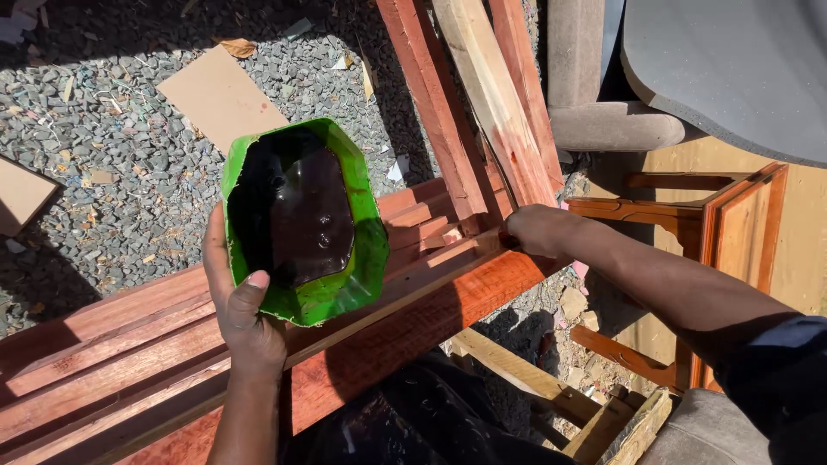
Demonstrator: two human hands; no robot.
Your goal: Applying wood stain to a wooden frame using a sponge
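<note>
My left hand (244,312) grips the near rim of a cut green plastic container (338,291), thumb over the edge, holding it above the wood. Dark glossy liquid (297,211) fills its bottom. My right hand (538,231) is closed and pressed against the grooved reddish wooden frame (431,323) at its far end, where the wood looks wet and darker. What the fingers hold there is hidden.
Several reddish planks (448,112) lean across the frame. Grey gravel (103,129) with cardboard pieces (220,95) lies to the left. A wooden furniture frame (732,215) and a grey foam sheet (741,69) stand at right, pale wooden slats (551,396) below.
</note>
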